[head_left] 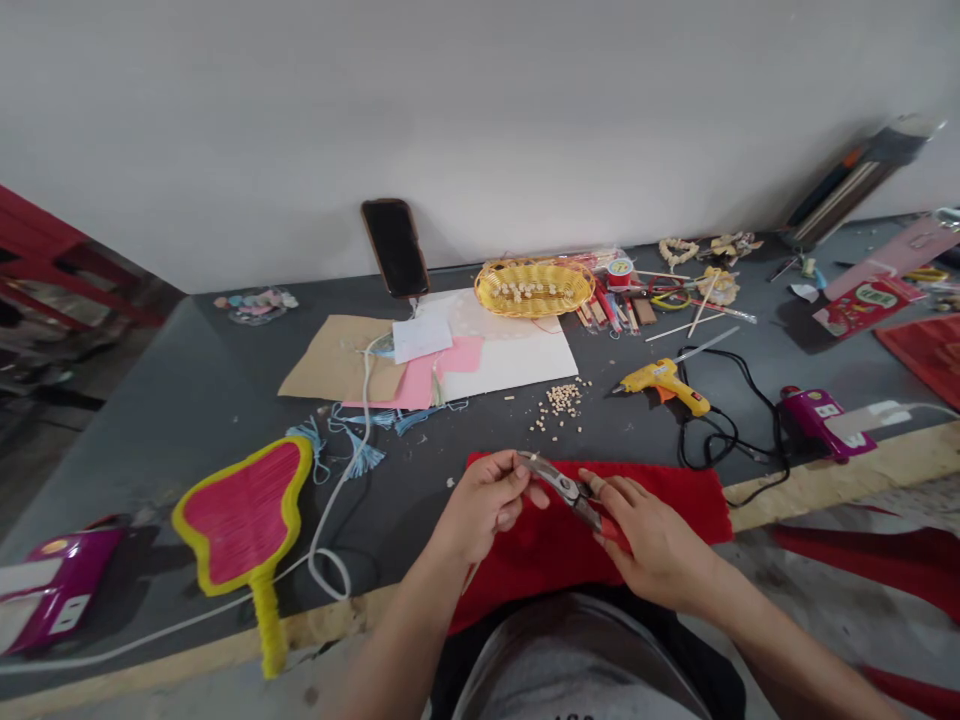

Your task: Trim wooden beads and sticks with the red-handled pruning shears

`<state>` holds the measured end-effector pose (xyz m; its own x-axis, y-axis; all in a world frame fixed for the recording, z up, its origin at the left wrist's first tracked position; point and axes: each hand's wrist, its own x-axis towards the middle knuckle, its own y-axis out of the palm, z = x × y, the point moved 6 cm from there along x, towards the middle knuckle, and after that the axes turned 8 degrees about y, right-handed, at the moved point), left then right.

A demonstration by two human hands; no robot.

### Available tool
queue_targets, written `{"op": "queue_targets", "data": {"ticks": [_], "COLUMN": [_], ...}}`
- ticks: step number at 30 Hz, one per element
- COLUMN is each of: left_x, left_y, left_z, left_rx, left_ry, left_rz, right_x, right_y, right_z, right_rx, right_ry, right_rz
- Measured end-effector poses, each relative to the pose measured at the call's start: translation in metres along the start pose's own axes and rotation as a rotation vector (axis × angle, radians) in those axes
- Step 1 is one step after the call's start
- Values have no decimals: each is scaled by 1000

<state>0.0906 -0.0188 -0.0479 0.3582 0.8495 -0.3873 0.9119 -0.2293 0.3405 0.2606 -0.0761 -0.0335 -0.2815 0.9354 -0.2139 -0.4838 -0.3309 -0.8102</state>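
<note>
My right hand [651, 540] grips the red handles of a pair of pliers [570, 490], whose metal jaws point left toward my left hand [486, 503]. My left hand's fingers are pinched together at the jaw tips, on something too small to make out. Both hands hover over a red cloth [697, 505] at the table's near edge. A scatter of small wooden beads [561, 400] lies just beyond the cloth.
Yellow glue gun [664, 383] with black cord at right, purple power strips [817, 418] [52, 590], yellow basket [534, 287] of beads, phone [395, 247] leaning on the wall, papers [510, 355], a pink and yellow fan [244, 520], a white cable [330, 540], blue tassels [360, 455].
</note>
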Motion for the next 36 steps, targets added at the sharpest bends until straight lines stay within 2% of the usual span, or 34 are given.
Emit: {"op": "queue_targets", "data": {"ticks": [4,11,14,18,21,28,32,36], "left_x": [-1,8,11,6,2,3,2,4], "left_y": [0,-3,-5,-10,-9,-6,-4,-5], "left_z": [0,14,14,3,-2,6,6,8], "left_rx": [-73,-76,24,278,329,-69,-174,-197], "left_ry": [-75,-62,38,219,261,31,-50,-59], "left_rz": [36,1,-64,-204,-192,-25,17,10], "right_x": [-1,2,4,5,4,1,2,4], "right_y": [-2,4,6,5,4,-3,-3,2], "right_z": [0,-3,-3,-1,1,3,4,0], "right_rx": [15,20,-21,-34,-37,14,43,39], "right_ry": [-2,27,70,71,51,0,-26,-15], "right_rz": [-1,23,12,-5,-1,37,56,51]}}
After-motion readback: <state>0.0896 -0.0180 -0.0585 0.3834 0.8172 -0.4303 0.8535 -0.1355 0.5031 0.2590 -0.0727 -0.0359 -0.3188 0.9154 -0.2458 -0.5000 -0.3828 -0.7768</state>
